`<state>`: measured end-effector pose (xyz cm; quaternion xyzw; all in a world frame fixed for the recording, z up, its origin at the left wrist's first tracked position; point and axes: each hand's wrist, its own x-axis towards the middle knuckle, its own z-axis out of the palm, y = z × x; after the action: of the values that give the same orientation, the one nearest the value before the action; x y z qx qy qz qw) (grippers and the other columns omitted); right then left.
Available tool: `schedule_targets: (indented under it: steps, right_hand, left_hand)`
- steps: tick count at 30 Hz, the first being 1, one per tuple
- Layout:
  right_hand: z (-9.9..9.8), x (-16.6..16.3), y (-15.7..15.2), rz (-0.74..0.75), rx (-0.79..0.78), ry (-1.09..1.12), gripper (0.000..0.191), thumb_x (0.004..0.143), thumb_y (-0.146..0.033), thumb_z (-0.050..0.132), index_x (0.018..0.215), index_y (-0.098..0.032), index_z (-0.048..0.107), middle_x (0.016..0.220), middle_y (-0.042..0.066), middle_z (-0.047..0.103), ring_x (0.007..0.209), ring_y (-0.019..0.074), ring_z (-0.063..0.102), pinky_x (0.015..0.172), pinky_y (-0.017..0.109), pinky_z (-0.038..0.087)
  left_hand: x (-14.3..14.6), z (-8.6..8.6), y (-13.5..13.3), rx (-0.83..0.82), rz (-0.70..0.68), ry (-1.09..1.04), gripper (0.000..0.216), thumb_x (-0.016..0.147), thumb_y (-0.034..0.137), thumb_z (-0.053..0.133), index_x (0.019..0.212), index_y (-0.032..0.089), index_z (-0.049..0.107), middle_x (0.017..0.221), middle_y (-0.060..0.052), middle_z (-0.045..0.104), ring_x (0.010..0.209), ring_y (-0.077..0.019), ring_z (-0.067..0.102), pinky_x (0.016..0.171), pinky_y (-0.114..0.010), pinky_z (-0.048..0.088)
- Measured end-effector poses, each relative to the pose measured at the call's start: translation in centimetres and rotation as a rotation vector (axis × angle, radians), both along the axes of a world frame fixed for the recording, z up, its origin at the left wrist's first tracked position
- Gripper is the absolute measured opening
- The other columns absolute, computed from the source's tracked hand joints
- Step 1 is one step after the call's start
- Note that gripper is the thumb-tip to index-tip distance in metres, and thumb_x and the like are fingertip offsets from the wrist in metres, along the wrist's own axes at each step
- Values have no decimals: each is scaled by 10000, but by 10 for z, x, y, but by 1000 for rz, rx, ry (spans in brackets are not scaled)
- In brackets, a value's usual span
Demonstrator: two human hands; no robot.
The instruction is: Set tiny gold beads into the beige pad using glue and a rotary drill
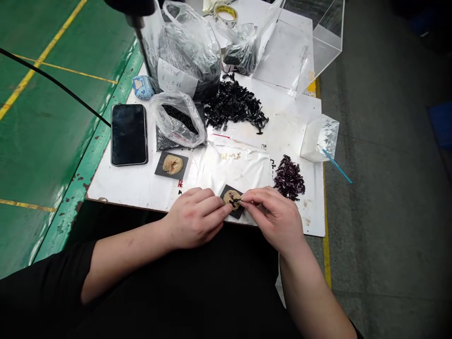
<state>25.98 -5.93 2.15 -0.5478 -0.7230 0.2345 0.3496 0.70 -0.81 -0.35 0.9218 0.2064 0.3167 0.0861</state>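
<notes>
A dark square block [225, 191] with a tan round pad lies at the table's front edge, between my two hands. Small black plastic parts show on the pad, close to my fingertips. My left hand [199, 217] is closed, its fingertips against the block's left side and a black part; what they grip is hidden. From the right, my right hand [277, 214] pinches a small black plastic part [238, 200] over the pad. Tiny gold rings [231, 155] lie on white sheeting [212, 172] beyond. Close to my right hand is a heap of dark purple parts [289, 178].
A second block with a tan pad [172, 165] sits left, near a phone [129, 134]. Behind are an open bag of black bits [180, 120], a black parts heap [235, 103], a large bag [190, 47] and a hanging driver tool [141, 42]. A white container [314, 139] stands right.
</notes>
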Motion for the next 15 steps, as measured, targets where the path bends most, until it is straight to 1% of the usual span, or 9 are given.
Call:
schedule_targets:
  steps: [3, 8, 15]
  right_hand:
    - [0, 1, 0, 13, 30, -37, 131, 1039, -139, 776, 1093, -259, 775, 1068, 2, 836, 1019, 154, 768, 951, 314, 617]
    - [0, 3, 0, 27, 80, -123, 130, 1026, -131, 781, 1098, -238, 794, 1081, 43, 820, 1027, 187, 757, 953, 346, 615]
    - [2, 5, 0, 57, 77, -156, 132, 1027, -133, 771, 1112, -229, 802, 1077, 52, 820, 1009, 199, 750, 933, 355, 619]
  left_hand:
    - [1, 0, 1, 0, -2, 25, 272, 1044, 200, 642, 1306, 136, 677, 1023, -53, 782, 843, -226, 646, 702, -389, 503]
    - [1, 1, 1, 7, 0, 45, 293, 1050, 208, 636, 1330, 131, 670, 998, -49, 775, 824, -223, 634, 689, -391, 489]
    - [1, 1, 0, 1, -5, 63, 297, 1070, 225, 623, 1352, 138, 658, 974, -39, 772, 806, -211, 632, 664, -385, 488]
